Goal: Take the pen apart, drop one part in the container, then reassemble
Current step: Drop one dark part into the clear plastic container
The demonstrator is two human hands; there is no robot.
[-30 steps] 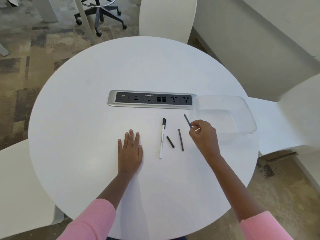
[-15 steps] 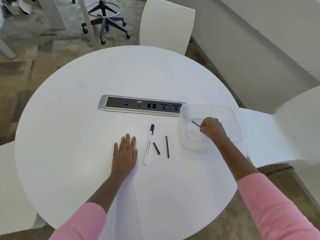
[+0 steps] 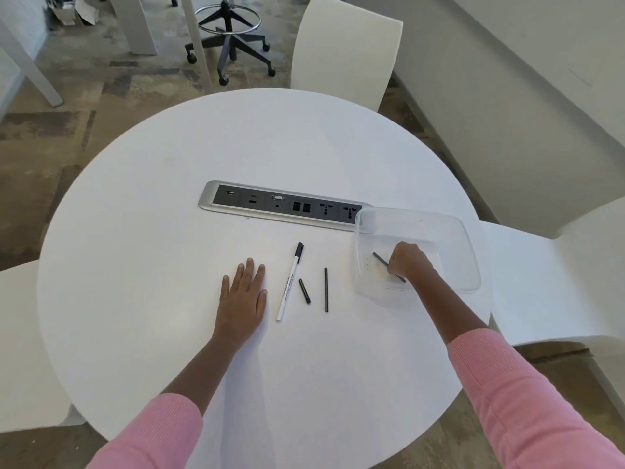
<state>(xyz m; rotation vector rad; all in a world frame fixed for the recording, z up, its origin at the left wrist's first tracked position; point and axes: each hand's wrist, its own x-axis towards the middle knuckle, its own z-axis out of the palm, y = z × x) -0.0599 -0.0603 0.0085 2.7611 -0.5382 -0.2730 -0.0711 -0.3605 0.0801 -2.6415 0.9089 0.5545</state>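
A white pen body with a black tip (image 3: 290, 282) lies on the round white table (image 3: 169, 231). To its right lie a short black piece (image 3: 304, 291) and a long thin black rod (image 3: 326, 289). My right hand (image 3: 409, 260) is down inside the clear plastic container (image 3: 468, 245), fingers pinched on another thin black rod (image 3: 380, 258) that slants low over the container floor. My left hand (image 3: 243, 296) rests flat on the table left of the pen, fingers spread, holding nothing.
A silver and black power socket strip (image 3: 284, 206) is set into the table behind the pen parts, its right end touching the container. White chairs stand at the far side (image 3: 345, 49), the right (image 3: 558, 275) and the left (image 3: 20, 333). A wheeled stool base (image 3: 230, 38) stands on the floor beyond.
My right hand carried the thin black rod from above the table, over the container rim and down to the container floor. The left hand stayed flat. The camera view shifted.
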